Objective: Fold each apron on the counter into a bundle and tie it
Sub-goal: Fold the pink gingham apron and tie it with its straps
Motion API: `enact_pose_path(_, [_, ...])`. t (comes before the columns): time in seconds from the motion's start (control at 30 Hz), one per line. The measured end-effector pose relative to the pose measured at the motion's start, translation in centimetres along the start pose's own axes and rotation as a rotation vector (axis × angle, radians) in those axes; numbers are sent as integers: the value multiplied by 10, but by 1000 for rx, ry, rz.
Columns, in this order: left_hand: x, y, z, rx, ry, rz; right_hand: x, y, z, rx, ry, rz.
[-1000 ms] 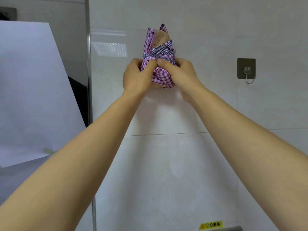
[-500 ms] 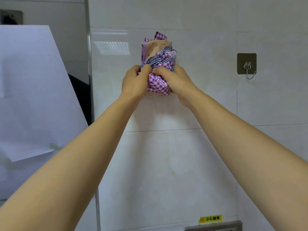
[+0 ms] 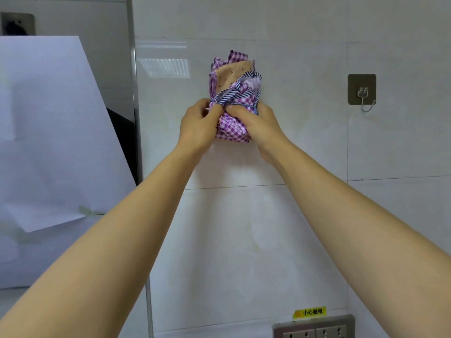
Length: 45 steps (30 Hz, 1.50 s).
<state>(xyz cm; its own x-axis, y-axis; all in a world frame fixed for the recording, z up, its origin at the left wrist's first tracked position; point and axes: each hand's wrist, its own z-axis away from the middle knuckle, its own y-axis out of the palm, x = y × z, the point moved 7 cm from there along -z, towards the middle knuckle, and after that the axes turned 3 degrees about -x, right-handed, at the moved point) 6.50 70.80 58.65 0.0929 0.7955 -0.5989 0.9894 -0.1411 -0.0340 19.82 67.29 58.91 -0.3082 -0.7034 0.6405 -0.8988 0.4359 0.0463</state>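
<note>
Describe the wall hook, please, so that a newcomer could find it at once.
Start at the white tiled wall. Right of the purple checked bundle sits a brownish square pad with a metal hook. Unlike the socket low down, it sits high and holds nothing.

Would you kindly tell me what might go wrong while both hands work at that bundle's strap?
The apron bundle is held in the air by the left hand and right hand alone; releasing one to pull the striped strap may drop it. Loose folds poking above the strap could slip out, undoing the bundle.
</note>
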Motion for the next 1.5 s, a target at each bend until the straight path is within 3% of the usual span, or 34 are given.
enact_pose_path(0.23, [9, 3, 3, -115, 36, -156, -10, -2, 20, 11, -3, -94])
enact_pose_path(0.47, [14, 0, 29, -61, -47, -16, -29, -7, 47, -13, 117, -7])
enact_pose_path(0.67, [54, -5, 82, -188, -254, 29, -66, -5, 94, 62, 328, -37])
enact_pose_path(0.77, [75, 2, 114, -127, -293, 6, -82, -9, 127, 95, 362, 16])
enact_pose_path(0.97, [134, 52, 213, 241, -426, -27, -118, -57, 240, -45, 495, 154])
enact_pose_path(1.17, [159, 136, 404, 851, -529, 26, -135, -154, 447, -460, 818, 376])
enact_pose_path(1.3, [128, 173, 563, 1279, -534, 67, -94, -201, 621, -764, 1055, 503])
enact_pose_path(1.5, [71, 184, 751, 1742, -279, 65, -23, -233, 837, -885, 1454, 706])
